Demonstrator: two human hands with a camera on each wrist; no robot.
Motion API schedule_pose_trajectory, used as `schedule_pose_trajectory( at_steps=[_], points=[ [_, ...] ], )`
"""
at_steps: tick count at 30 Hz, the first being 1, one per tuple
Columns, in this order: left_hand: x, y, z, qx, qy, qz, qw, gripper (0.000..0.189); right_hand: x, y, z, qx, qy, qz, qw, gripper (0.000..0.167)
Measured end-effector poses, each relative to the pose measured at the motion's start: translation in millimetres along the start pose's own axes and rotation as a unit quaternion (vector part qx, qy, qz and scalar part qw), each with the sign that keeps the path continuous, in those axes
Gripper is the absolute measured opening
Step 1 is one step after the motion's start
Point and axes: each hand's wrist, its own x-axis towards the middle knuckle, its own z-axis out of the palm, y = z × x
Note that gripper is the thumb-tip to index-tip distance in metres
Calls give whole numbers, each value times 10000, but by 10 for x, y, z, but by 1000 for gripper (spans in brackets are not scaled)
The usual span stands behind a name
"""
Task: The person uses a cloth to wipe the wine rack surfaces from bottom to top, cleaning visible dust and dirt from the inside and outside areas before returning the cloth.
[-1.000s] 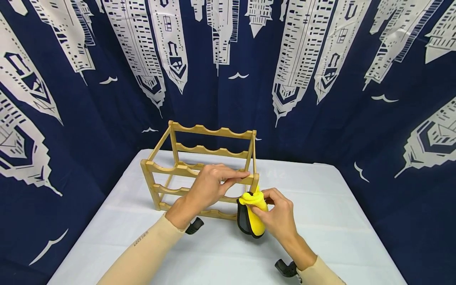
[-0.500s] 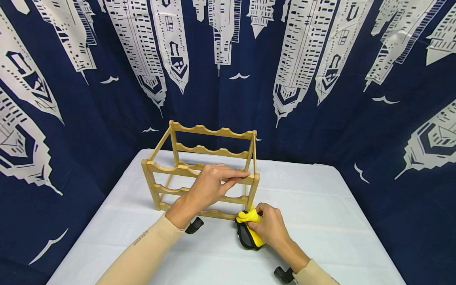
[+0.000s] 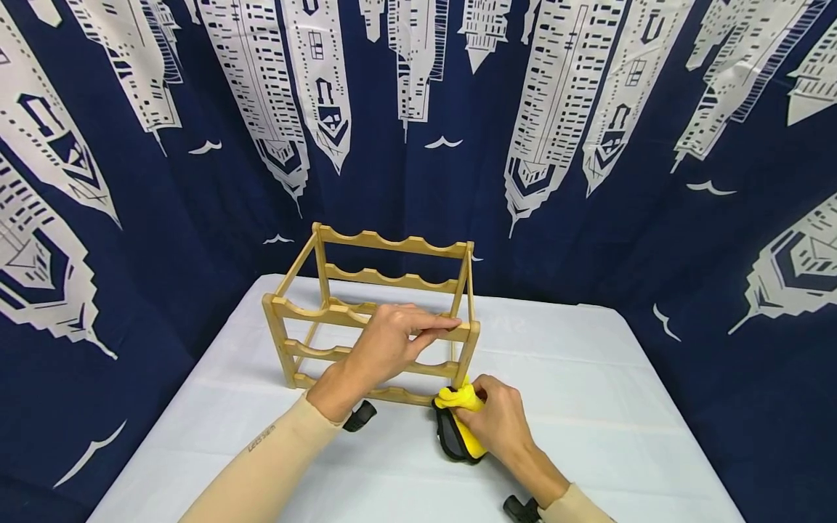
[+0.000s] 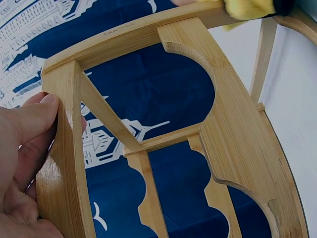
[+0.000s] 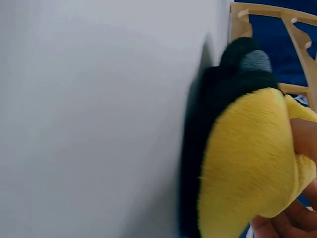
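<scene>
Dark navy fabric (image 3: 425,189) printed with white upside-down skyscrapers hangs behind a white-covered table (image 3: 588,407). The right hand (image 3: 500,418) pinches a plush yellow cloth (image 5: 247,153) with a grey face and black edging, bunched at its upper end. It sits low at the near right corner of a pale golden wooden rack (image 3: 336,315), by the foot of the post (image 3: 467,356); whether it touches the wood is unclear. The left hand (image 3: 395,335) grips the top front rail near that same corner. Smooth grain shows on the wood, and the rails are scalloped. Counted: one cloth, one rack, three front rails, two hands, two beige sleeves (image 3: 261,465) and two black devices (image 3: 360,416), one near each wrist.
</scene>
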Motion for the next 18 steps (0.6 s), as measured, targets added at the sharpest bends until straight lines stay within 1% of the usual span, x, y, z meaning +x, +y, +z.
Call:
schedule_pose_trajectory(
  at_steps=[3, 7, 13, 18],
  points=[
    [5, 2, 5, -22, -9, -5, 10000, 27, -4, -29, -53, 200, 412, -261, 9986, 35],
    [3, -3, 10, -45, -4, -16, 10000, 28, 10, -82, -122, 427, 941, -664, 9924, 37],
    [10, 9, 2, -69, -54, -77, 9999, 28, 82, -178, -258, 613, 1697, -1182, 9765, 42],
    [9, 17, -3, -95, -133, -201, 9997, 29, 201, -308, -444, 929, 2079, -1452, 9628, 42]
  ],
)
